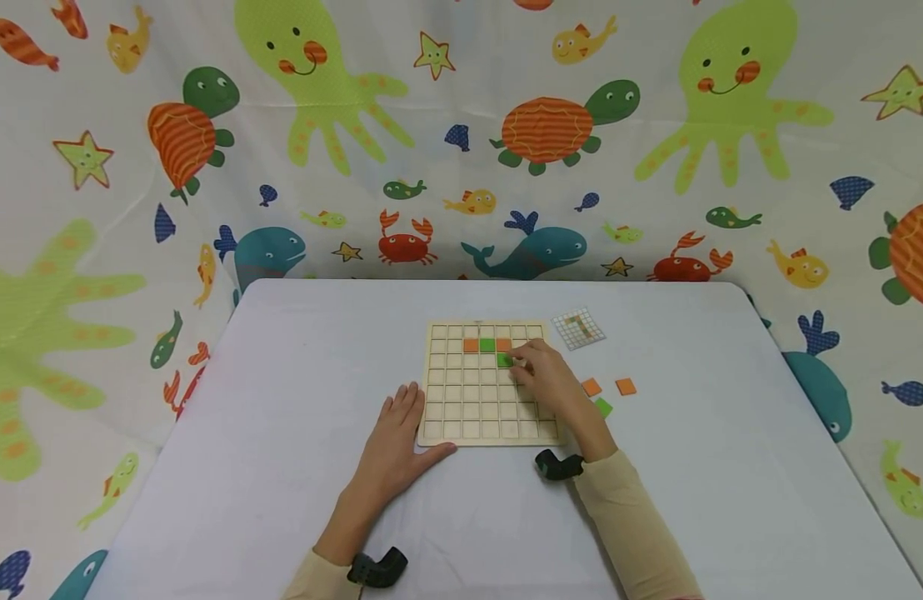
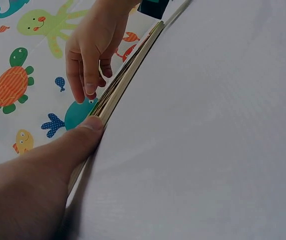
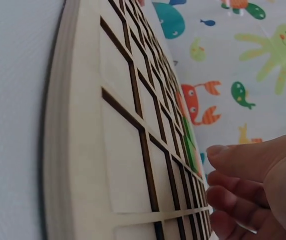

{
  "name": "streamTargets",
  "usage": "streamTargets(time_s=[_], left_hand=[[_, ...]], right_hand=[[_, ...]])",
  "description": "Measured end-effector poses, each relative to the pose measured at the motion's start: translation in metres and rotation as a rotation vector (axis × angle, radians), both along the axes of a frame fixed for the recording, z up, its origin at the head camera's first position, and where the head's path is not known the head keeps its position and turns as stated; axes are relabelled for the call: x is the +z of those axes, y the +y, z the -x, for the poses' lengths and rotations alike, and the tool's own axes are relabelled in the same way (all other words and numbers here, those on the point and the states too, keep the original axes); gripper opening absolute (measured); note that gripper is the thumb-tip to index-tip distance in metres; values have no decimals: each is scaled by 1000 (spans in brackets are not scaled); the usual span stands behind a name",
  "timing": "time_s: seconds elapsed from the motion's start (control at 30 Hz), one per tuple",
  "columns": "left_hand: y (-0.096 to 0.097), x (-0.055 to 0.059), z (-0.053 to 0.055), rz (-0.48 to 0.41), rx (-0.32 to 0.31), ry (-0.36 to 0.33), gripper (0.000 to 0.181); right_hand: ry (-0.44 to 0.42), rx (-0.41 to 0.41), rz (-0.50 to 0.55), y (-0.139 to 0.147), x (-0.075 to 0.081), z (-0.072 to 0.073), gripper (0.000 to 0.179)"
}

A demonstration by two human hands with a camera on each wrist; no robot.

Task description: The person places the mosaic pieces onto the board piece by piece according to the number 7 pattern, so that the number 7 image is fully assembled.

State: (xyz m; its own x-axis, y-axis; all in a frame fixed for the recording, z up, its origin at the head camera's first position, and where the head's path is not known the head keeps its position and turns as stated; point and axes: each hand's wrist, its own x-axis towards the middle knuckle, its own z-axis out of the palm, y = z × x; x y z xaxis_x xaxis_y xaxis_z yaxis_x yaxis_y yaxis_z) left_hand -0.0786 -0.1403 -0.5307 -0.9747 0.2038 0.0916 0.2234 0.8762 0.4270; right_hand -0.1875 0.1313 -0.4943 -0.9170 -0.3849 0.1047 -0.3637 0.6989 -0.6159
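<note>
A wooden grid board (image 1: 461,438) lies on the white table. In its upper rows sit an orange tile (image 1: 471,345), a green tile (image 1: 487,345) and a second orange tile (image 1: 503,343). Just below that last one is another green tile (image 1: 504,360). My right hand (image 1: 546,379) hovers over the board with its fingertips right at this lower green tile; in the right wrist view, thumb and fingers are apart with nothing between them. My left hand (image 1: 392,442) steadies the board's lower left corner, fingers along the left side and thumb (image 2: 85,137) against the front edge.
Right of the board lie two loose orange tiles (image 1: 626,387) and a green tile (image 1: 602,407), partly beside my right forearm. A small pattern card (image 1: 579,328) rests at the board's upper right. Behind the table hangs a curtain (image 1: 431,125) printed with sea animals.
</note>
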Motion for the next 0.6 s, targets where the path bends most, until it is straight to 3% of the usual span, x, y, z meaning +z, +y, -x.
streamTargets(time_s=[0.6], left_hand=[[-1, -2, 1, -11, -4, 18, 102]], right_hand=[[-49, -73, -29, 17, 11, 2, 35]])
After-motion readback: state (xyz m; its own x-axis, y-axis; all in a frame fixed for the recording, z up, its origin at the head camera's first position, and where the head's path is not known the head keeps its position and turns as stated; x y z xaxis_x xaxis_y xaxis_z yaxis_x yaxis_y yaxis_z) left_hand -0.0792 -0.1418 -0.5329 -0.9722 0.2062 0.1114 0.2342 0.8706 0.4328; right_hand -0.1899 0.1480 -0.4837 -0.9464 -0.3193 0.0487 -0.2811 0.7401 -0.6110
